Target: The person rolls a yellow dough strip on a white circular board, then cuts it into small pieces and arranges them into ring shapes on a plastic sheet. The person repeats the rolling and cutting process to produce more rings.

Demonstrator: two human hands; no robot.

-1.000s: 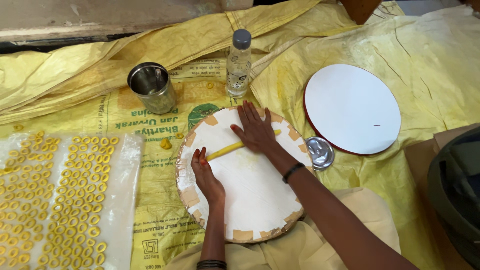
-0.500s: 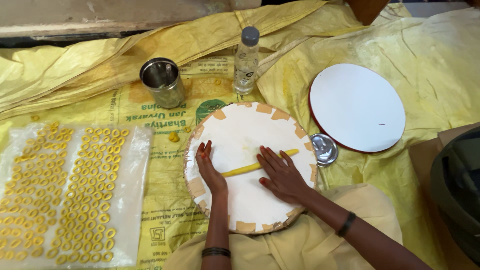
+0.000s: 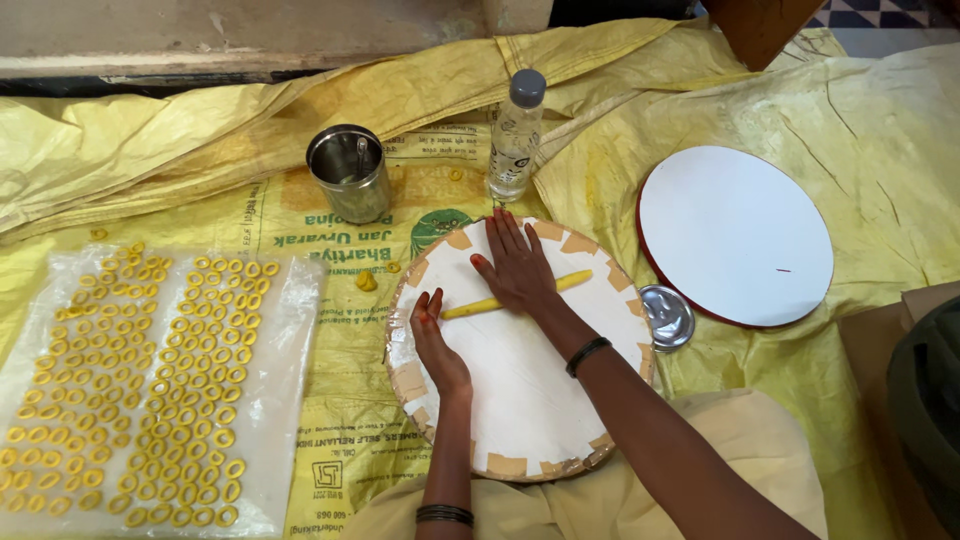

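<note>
On the round white board, my right hand lies flat and open across a thin yellow dough rope, while my left hand, fingers loose and holding nothing, rests at its near end. I judge the rope soft, light and easily torn, best taken gently with fingertips at its ends.

Bare forearms, no sleeves; black band on right wrist; dark bangles on left wrist; beige garment over lap.
</note>
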